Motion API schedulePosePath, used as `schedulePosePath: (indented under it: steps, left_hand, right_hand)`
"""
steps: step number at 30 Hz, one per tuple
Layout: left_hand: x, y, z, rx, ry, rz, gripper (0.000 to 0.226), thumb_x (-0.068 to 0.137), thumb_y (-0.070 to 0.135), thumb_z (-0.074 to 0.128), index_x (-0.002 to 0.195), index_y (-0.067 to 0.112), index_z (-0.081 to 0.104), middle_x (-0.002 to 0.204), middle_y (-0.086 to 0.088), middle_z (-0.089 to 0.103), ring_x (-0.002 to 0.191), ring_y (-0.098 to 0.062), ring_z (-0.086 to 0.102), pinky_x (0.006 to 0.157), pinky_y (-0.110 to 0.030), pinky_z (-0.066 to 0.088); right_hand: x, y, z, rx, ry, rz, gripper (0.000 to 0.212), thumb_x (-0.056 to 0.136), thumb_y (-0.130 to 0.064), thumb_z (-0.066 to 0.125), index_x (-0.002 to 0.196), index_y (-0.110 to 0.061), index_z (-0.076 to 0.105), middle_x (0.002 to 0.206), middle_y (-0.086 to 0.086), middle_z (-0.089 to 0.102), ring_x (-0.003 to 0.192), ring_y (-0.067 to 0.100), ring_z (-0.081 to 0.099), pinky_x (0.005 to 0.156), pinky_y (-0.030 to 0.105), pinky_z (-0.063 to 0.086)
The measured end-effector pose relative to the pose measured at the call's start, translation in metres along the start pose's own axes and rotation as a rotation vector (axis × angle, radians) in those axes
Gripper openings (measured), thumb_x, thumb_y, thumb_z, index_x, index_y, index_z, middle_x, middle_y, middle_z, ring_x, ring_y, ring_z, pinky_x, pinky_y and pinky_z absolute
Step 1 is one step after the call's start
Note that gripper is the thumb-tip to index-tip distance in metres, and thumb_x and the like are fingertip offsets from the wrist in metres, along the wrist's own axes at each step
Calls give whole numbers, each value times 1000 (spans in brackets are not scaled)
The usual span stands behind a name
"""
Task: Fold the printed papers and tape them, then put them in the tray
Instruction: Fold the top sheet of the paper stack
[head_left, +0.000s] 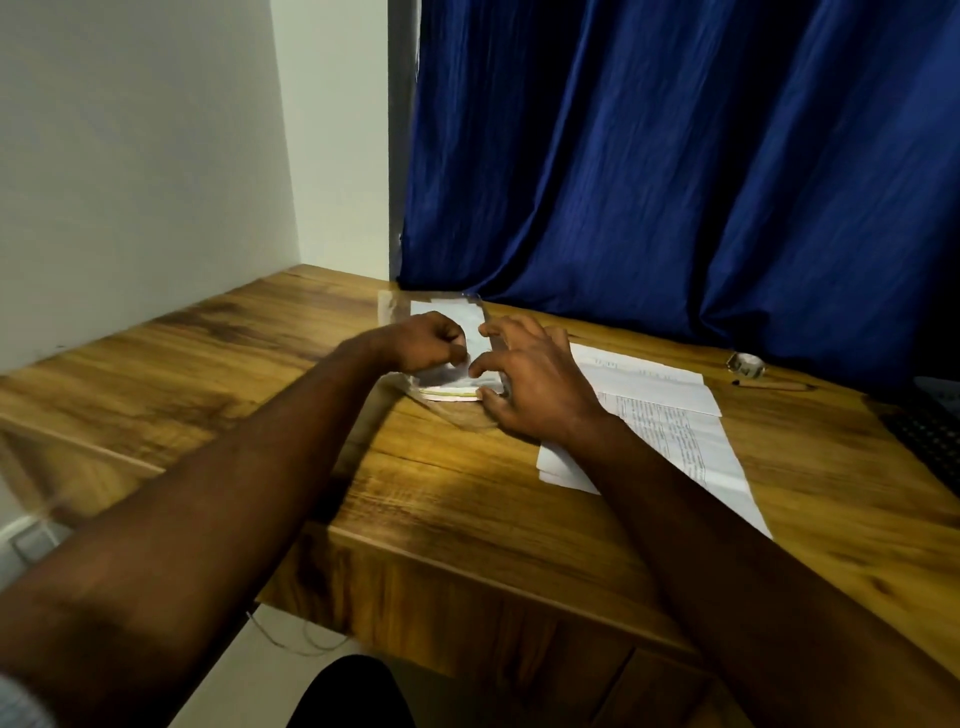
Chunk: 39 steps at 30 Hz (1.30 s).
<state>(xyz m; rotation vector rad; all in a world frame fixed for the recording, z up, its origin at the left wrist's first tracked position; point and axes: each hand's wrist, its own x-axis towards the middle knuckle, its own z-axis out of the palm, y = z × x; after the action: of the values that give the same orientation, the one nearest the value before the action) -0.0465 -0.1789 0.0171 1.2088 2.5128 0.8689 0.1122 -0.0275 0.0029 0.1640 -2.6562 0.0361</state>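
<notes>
Both hands work over the clear tray (395, 306), which stands on the wooden surface (218, 374) near the far edge, close to the blue curtain (675, 156).

Left hand (426, 349): curled closed, thumb and fingertips pinching the near end of the folded paper (457, 382). The folded paper lies in the tray, on top of other folded pieces; a long white strip (452, 312) of paper extends behind the hands toward the far end of the tray.

Right hand (535, 379): open, fingers spread and bent, fingertips pressing on the right edge of the same folded paper. The palm is clear of the paper and hovers over the left margin of the printed sheets.

Printed sheets (675, 415): a loose flat stack on the surface, just right of the tray, partly covered by the right forearm.

Tape roll (745, 362): on the surface at the far right, near the curtain, well apart from the hands. A pen (774, 385) lies just in front of it. A dark keyboard (935, 431) sits at the right border.
</notes>
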Motion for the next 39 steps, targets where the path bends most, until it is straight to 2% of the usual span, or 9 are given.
schedulePosePath:
  steps: [7, 13, 19, 23, 26, 29, 33, 37, 39]
  left_hand:
    - [2, 0, 2, -16, 12, -11, 20, 102, 20, 63, 84, 21, 70, 85, 4, 67, 85, -12, 59, 74, -30, 44]
    - [-2, -7, -2, 19, 17, 34, 15, 99, 14, 65, 91, 6, 75, 84, -4, 73, 83, -14, 63, 81, -33, 50]
    - [-4, -7, -3, 38, 40, 62, 12, 97, 12, 68, 89, 5, 74, 79, -3, 69, 77, -14, 61, 81, -36, 50]
    - [-7, -4, -4, 59, 82, 77, 9, 95, 14, 73, 94, 4, 74, 96, -12, 75, 98, -25, 68, 97, -44, 54]
    - [-8, -4, -7, 74, 74, 50, 5, 92, 12, 76, 92, 13, 71, 103, -7, 74, 110, -22, 68, 108, -49, 51]
    - [-9, -4, -10, 69, 69, 55, 13, 91, 6, 76, 90, 17, 70, 108, -2, 74, 114, -14, 67, 111, -41, 50]
    - [-9, -3, -12, 79, 50, 90, 6, 90, 2, 78, 95, 4, 76, 105, 0, 76, 106, -7, 67, 106, -29, 49]
    - [-11, -2, -17, 106, 41, 27, 9, 96, -2, 68, 92, 7, 70, 93, -5, 68, 89, -18, 63, 83, -33, 51]
    - [-15, -8, -15, 194, 19, -46, 11, 99, -2, 62, 93, 8, 65, 98, -11, 65, 89, -25, 63, 77, -21, 54]
  right_hand:
    - [16, -14, 13, -150, -136, 147, 29, 94, -33, 75, 123, -33, 79, 170, 0, 34, 159, 24, 19, 120, 57, 22]
    - [14, -8, 21, -67, -64, 140, 21, 98, -31, 71, 116, -33, 81, 164, -5, 44, 155, 19, 25, 120, 57, 21]
    - [10, -5, 23, -14, 71, 111, 12, 91, -33, 79, 102, -32, 84, 141, -10, 59, 142, 14, 39, 114, 52, 26]
    - [9, -4, 17, 14, 152, 106, 7, 85, -33, 83, 92, -33, 82, 133, -13, 60, 135, 13, 43, 104, 42, 21]
    - [6, 0, 8, 70, 172, 50, 7, 83, -33, 85, 90, -32, 82, 136, -12, 59, 135, 12, 41, 100, 38, 21]
    - [8, 7, -11, 339, 81, 32, 8, 83, -25, 86, 89, -28, 82, 125, -13, 69, 127, 10, 54, 107, 44, 38]
    - [10, 7, -32, 555, -54, 37, 8, 88, -18, 82, 88, -26, 80, 89, -13, 76, 89, 3, 69, 85, 35, 57]
    - [11, 1, -47, 741, 0, 73, 9, 91, -21, 82, 89, -23, 74, 88, -7, 75, 84, 12, 72, 75, 32, 56]
    - [14, -3, -57, 869, 73, 73, 13, 94, -16, 79, 89, -19, 68, 84, -6, 74, 79, 12, 71, 69, 28, 55]
